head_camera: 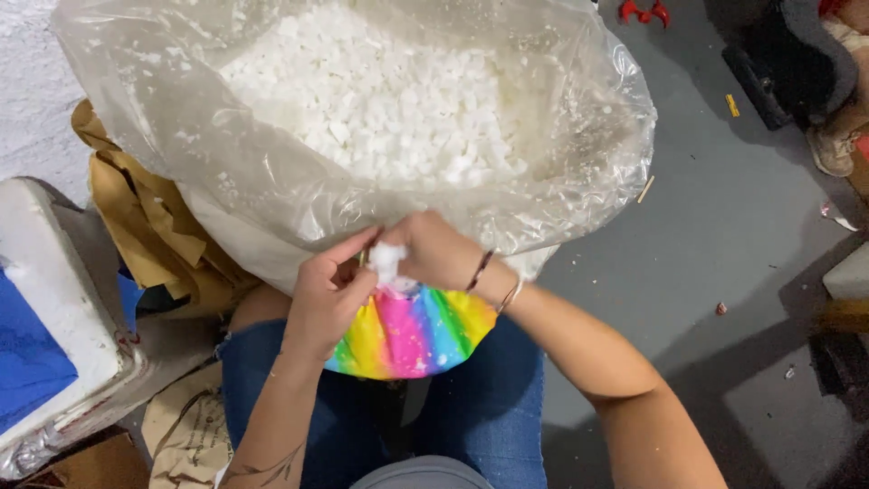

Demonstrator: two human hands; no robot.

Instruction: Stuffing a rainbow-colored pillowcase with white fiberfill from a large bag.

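Seated on a grey floor (715, 226), knees in blue jeans (489, 398), looking straight down at 2 bare hands meeting over the lap. Between them – a small rainbow pouch (412, 330), striped pink, yellow, green and blue, resting on the thighs with its top edge turned up toward the hands. At that opening, a white wad of foam (387, 260), pinched from both sides.

Left hand (328, 299): fingers curled, thumb and forefinger pressed together on the wad and the pouch edge. Right hand (439, 249): fingers bent inward and closed on the same wad from the other side; thin bracelets (493, 281) at the wrist.

Just beyond the hands, touching the knees, a big clear plastic bag (579, 163) gaping open, heaped with white foam bits (380, 100); flecks stuck to the inside of the film.

To the left, crumpled brown paper (145, 226) wedged beside the bag, and nearer the edge a white foam box (54, 299) with blue inside. A few crumbs scattered on the floor to the right – dark clutter (787, 63) in the far corner, too cut off to identify.
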